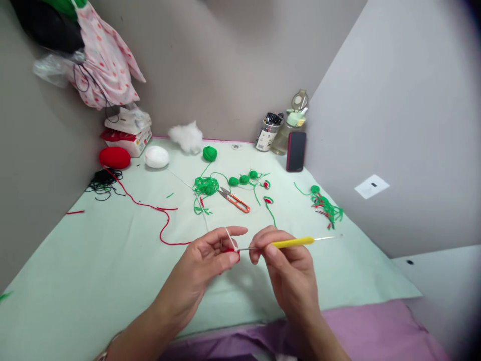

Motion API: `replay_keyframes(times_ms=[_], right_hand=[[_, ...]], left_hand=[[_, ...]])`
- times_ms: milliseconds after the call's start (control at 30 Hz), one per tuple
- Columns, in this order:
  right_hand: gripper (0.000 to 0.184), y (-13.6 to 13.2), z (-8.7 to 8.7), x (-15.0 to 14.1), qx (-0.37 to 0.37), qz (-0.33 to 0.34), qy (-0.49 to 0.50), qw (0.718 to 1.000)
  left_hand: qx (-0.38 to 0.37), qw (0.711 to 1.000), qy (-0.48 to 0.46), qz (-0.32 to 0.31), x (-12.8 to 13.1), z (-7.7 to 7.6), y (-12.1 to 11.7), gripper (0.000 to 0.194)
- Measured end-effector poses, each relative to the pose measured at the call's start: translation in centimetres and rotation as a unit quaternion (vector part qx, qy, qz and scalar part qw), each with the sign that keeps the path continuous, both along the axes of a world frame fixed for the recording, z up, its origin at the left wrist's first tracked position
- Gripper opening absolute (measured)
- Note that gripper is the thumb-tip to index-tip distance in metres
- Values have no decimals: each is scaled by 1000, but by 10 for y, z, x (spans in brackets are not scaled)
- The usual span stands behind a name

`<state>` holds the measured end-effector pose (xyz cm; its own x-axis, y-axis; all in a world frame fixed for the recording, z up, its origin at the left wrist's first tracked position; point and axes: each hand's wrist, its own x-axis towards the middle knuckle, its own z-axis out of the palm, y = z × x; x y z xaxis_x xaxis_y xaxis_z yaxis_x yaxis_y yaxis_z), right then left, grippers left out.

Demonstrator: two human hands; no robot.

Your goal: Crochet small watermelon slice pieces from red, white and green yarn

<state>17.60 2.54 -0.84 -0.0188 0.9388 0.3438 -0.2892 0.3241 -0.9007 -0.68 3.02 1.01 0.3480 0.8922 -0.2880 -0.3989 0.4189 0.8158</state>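
Note:
My left hand pinches a small red crochet piece between thumb and fingers, with white yarn running up over the raised index finger. In my right hand is a yellow-handled crochet hook, held like a pencil. Its thin metal end points left and meets the red piece where the white yarn loops. The bare tip at the hook's other end points right. Red yarn trails from behind my left hand to a red ball; a white strand leads to a white ball.
Orange-handled thread snips lie mid-table beside tangled green yarn. Around them are a green ball, small green crochet balls and red-green pieces. White stuffing, a phone, a bottle and yarn scraps stand or lie farther out.

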Motion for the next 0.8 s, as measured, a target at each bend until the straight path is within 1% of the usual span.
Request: replay_keyframes(times_ms=[133,333,500,667,800], right_hand=[[10,-2,-5,-2,22,-20,-51,998],[11,-1,-3,-2,25,-14,-40,999],[14,-2,1,-4,53,-31,-107,992],[11,0,-2,-4,19,-26,-38,999],[11,0,-5,-3,8,-13,-31,999]], left_hand=[[0,1000,-14,-16,6,-1,-1,35],[-9,999,-28,-31,6,-4,0,41],[19,1000,7,9,7,-7,-1,40],[12,1000,6,27,6,-5,-2,36],[6,999,4,35,6,-3,-3,31]])
